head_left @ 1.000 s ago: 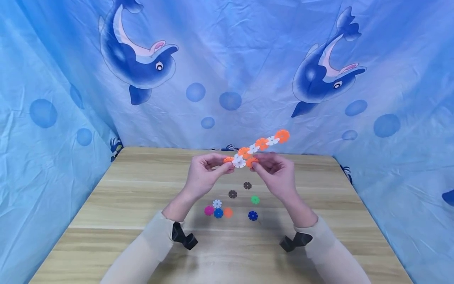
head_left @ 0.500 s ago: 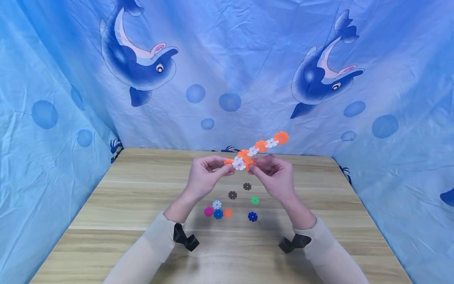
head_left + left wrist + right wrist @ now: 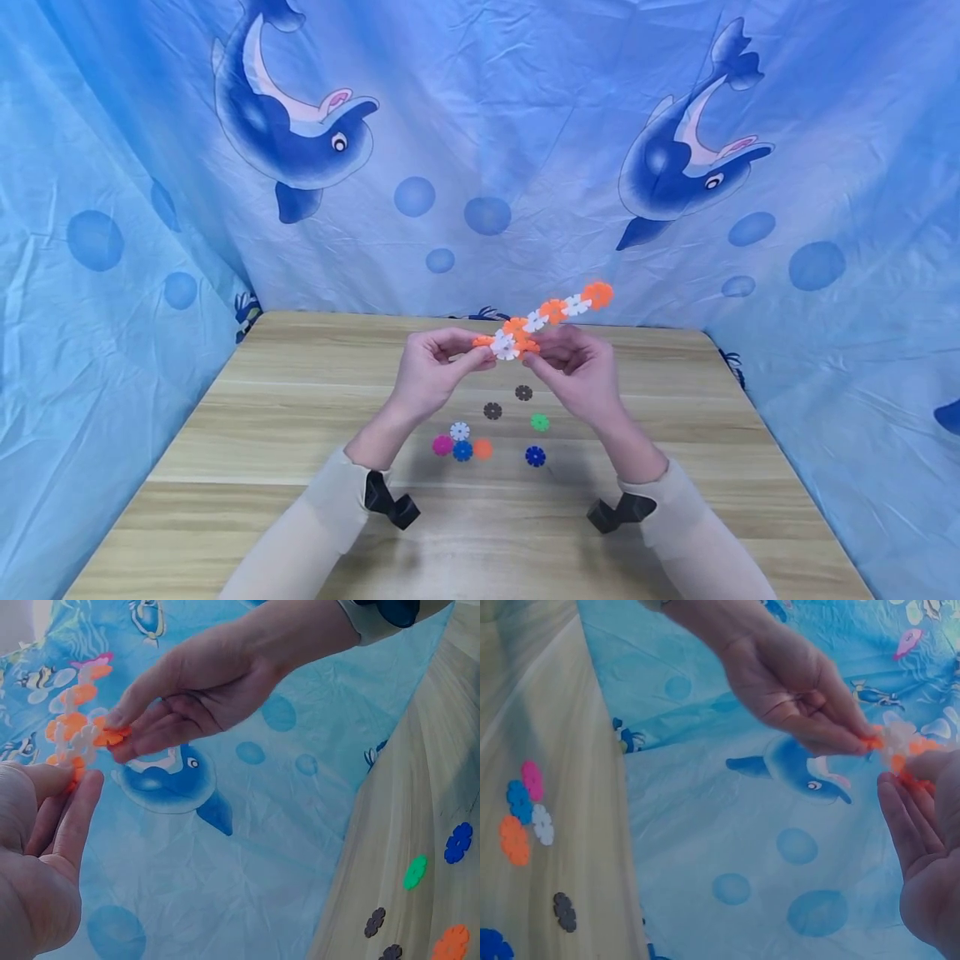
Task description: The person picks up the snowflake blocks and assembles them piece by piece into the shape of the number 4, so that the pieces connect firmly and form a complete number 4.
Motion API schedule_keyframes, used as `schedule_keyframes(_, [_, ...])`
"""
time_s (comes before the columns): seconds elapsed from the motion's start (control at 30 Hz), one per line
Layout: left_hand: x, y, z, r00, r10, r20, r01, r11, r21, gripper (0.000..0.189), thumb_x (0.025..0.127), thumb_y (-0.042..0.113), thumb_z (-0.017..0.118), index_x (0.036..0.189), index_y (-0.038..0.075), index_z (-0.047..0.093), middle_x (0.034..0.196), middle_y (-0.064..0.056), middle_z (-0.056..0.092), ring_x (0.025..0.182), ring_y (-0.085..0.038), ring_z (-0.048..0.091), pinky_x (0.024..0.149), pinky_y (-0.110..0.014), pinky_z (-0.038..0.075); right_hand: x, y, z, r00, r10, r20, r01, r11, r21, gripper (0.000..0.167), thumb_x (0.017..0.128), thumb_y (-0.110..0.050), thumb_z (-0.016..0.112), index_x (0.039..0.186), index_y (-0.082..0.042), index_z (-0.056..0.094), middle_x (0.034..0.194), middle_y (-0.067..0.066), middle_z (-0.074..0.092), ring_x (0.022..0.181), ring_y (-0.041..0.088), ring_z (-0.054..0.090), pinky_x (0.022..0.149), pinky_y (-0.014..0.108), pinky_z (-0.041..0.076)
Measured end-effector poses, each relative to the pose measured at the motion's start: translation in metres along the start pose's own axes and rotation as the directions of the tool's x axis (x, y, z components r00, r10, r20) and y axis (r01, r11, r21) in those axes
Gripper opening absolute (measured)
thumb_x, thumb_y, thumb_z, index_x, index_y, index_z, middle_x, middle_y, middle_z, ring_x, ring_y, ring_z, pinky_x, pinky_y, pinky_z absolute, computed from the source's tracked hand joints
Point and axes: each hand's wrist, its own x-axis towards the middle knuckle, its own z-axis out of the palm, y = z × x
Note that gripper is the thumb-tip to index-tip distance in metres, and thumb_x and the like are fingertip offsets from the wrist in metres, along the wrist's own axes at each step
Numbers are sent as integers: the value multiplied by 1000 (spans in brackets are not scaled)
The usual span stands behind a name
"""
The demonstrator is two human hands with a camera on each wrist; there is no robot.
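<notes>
Both hands hold up a chain of interlocking plastic snowflake discs (image 3: 553,312), orange and white by turns, above the table's far part. The chain slants up to the right and ends in an orange disc (image 3: 598,295). My left hand (image 3: 429,373) pinches an orange disc at the chain's lower left between thumb and fingers. My right hand (image 3: 581,375) pinches another orange disc (image 3: 112,735) on the other side of the white discs (image 3: 505,345). In the right wrist view the joined discs (image 3: 900,750) are blurred and partly covered by the right thumb.
Loose discs lie on the wooden table (image 3: 300,433): white (image 3: 460,431), pink (image 3: 442,445), light blue (image 3: 462,451), orange (image 3: 483,449), dark blue (image 3: 535,456), green (image 3: 539,422) and two dark brown ones (image 3: 492,411). A blue dolphin-print curtain (image 3: 480,150) surrounds the table.
My right hand has moved slightly left, bringing its orange disc in against the white discs and the chain's lower end. My left hand keeps its pinch almost in place.
</notes>
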Motion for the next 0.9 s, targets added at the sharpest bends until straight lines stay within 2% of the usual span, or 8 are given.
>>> schedule_keyframes(0.07, [0, 1, -2, 1000, 10, -5, -10, 1000, -6, 21, 94, -7, 75, 113, -15, 72, 95, 4, 82, 83, -15, 82, 84, -38, 67, -2, 5, 0, 999, 12, 32, -12, 1000, 0, 26, 84, 20, 75, 108, 16, 68, 100, -7, 82, 87, 5, 80, 74, 26, 66])
schedule_keyframes(0.13, [0, 3, -4, 1000, 24, -15, -24, 1000, -6, 21, 94, -7, 74, 113, -16, 71, 94, 7, 82, 83, -14, 82, 84, -37, 67, -5, 10, 0, 996, 41, 73, -41, 999, 3, 27, 84, 20, 74, 110, 16, 67, 100, 6, 83, 89, 5, 79, 77, 28, 67])
schedule_keyframes(0.27, [1, 7, -7, 998, 49, -29, -49, 999, -5, 22, 94, -8, 73, 114, -18, 70, 93, 8, 81, 83, -13, 81, 84, -36, 67, -13, 20, 1, 980, 143, 137, -134, 988, -77, 23, 86, 16, 75, 108, 8, 72, 101, 27, 77, 88, 3, 76, 81, 27, 66])
schedule_keyframes(0.37, [2, 8, -9, 998, 57, -28, -57, 998, 3, 22, 94, -8, 73, 114, -18, 70, 92, 8, 81, 84, -12, 81, 85, -36, 67, -18, 27, 4, 958, 232, 169, -204, 964, -170, 19, 90, 6, 78, 108, 0, 76, 102, 24, 78, 87, 5, 75, 83, 26, 65])
schedule_keyframes(0.47, [2, 9, -10, 998, 55, -18, -55, 998, 8, 22, 94, -8, 73, 114, -18, 70, 93, 9, 81, 84, -11, 81, 85, -36, 67, -23, 34, 8, 937, 281, 208, -231, 944, -237, 17, 92, 0, 80, 107, -4, 78, 101, 16, 80, 87, 13, 76, 82, 32, 67])
schedule_keyframes(0.53, [2, 9, -10, 998, 55, -16, -55, 998, 11, 22, 94, -8, 73, 114, -18, 70, 93, 9, 81, 84, -11, 81, 85, -36, 67, -27, 39, 11, 926, 298, 233, -229, 932, -281, 16, 93, -2, 80, 108, -6, 78, 100, 10, 80, 86, 15, 76, 80, 35, 67])
schedule_keyframes(0.67, [1, 9, -10, 998, 56, -13, -55, 998, 7, 22, 94, -8, 73, 113, -18, 70, 93, 9, 81, 83, -11, 81, 84, -36, 67, -34, 49, 21, 896, 346, 278, -234, 900, -367, 15, 94, -6, 79, 108, -12, 79, 100, 1, 80, 85, 10, 74, 78, 32, 66])
schedule_keyframes(0.9, [1, 9, -8, 998, 66, 0, -66, 998, -4, 22, 94, -7, 74, 113, -16, 72, 93, 8, 81, 83, -12, 81, 84, -37, 67, -41, 74, 46, 847, 360, 390, -163, 876, -453, 14, 97, -8, 76, 110, -6, 80, 105, 8, 81, 89, 10, 74, 82, 26, 65])
